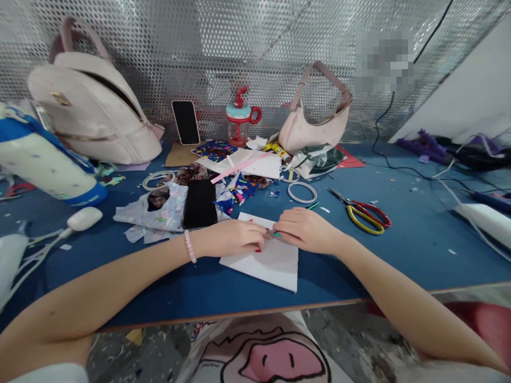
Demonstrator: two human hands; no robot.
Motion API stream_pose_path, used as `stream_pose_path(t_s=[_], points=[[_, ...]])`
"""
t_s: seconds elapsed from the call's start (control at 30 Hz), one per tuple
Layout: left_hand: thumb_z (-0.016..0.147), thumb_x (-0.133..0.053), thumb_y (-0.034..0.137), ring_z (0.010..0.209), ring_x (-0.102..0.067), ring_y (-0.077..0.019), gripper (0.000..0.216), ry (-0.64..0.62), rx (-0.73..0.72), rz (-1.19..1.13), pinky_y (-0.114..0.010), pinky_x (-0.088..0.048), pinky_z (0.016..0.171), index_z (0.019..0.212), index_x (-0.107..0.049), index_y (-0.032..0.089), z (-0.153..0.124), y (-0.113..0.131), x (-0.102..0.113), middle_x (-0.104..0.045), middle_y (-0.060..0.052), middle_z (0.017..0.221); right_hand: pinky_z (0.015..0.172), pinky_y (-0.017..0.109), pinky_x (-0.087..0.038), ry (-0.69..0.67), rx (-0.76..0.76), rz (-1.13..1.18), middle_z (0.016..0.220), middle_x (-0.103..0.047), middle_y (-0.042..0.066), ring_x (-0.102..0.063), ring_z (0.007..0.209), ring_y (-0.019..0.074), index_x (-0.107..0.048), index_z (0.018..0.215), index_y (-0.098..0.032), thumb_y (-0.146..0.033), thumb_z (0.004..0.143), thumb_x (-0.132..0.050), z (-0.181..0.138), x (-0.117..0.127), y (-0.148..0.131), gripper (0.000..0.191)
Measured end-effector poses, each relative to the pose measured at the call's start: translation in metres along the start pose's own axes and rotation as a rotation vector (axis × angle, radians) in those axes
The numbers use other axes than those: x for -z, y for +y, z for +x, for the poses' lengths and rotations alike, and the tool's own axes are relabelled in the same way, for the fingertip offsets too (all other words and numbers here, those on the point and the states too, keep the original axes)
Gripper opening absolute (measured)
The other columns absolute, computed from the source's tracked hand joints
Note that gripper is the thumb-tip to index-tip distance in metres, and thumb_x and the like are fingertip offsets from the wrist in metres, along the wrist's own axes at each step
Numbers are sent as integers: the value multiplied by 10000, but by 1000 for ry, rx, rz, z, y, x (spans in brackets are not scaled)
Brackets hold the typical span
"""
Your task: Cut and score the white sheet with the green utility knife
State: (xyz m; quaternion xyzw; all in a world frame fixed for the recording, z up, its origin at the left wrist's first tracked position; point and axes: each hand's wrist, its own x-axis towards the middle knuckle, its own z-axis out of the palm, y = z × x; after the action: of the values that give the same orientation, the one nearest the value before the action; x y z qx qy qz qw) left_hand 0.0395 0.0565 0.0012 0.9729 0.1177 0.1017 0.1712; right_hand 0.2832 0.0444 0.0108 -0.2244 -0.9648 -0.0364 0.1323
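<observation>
A white sheet or board [265, 266] lies slanted on the blue table near its front edge. Over it, my left hand [233, 238] rests with curled fingers, thumb and fingertips pinched at a small greyish-brown piece [270, 234]. My right hand [307, 230] meets it from the other side, its fingers bent and pressed together at the same piece. The fingers cover most of this piece, so its kind cannot be made out. Just behind my right hand lies a thin green pen-like stick [313, 206]. A black flat rectangle [199, 204] sits on patterned fabric [154, 213] beyond my left hand.
Red-and-yellow-handled scissors [365, 215] lie to the right, beside a tape roll [302, 192]. Behind stand a phone [186, 122], a red-lidded cup [238, 119] and a handbag [317, 122]. A backpack [91, 106], a large bottle [43, 159] and a white cabled device [84, 218] occupy the left.
</observation>
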Motion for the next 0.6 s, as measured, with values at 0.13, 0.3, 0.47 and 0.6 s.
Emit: stream_pose_path(t_s=[0.13, 0.3, 0.47, 0.6], points=[[929, -531, 137, 1233, -533, -162, 99, -35, 7, -62, -243, -391, 1046, 922, -625, 167, 0, 0, 4, -675, -62, 1123, 687, 282, -315, 9, 0, 6, 750, -579, 41, -499, 741, 168, -602, 903, -160, -242, 987, -368, -1, 0, 0, 262], [934, -522, 136, 1238, -533, -162, 110, -35, 31, -60, -242, -397, 1031, 911, -623, 172, 1, 1, 5, -670, -62, 1145, 694, 286, -322, 9, 4, -6, 756, -584, 50, -502, 736, 169, -608, 906, -157, -251, 992, -348, -1, 1, 1, 289], [926, -527, 130, 1206, -556, -162, 104, 6, 51, -55, -228, -438, 956, 903, -620, 171, 2, 0, 2, -662, -64, 1167, 686, 287, -322, 5, 2, -5, 749, -580, 46, -498, 733, 168, -609, 906, -159, -271, 996, -348, -1, 2, 1, 298], [917, -528, 110, 1189, -567, -152, 115, 13, 90, -90, -221, -443, 939, 906, -617, 181, 2, 0, 4, -653, -47, 1191, 675, 287, -322, 11, 7, -18, 741, -572, 44, -494, 725, 166, -611, 900, -158, -272, 996, -347, -1, 2, 1, 303]])
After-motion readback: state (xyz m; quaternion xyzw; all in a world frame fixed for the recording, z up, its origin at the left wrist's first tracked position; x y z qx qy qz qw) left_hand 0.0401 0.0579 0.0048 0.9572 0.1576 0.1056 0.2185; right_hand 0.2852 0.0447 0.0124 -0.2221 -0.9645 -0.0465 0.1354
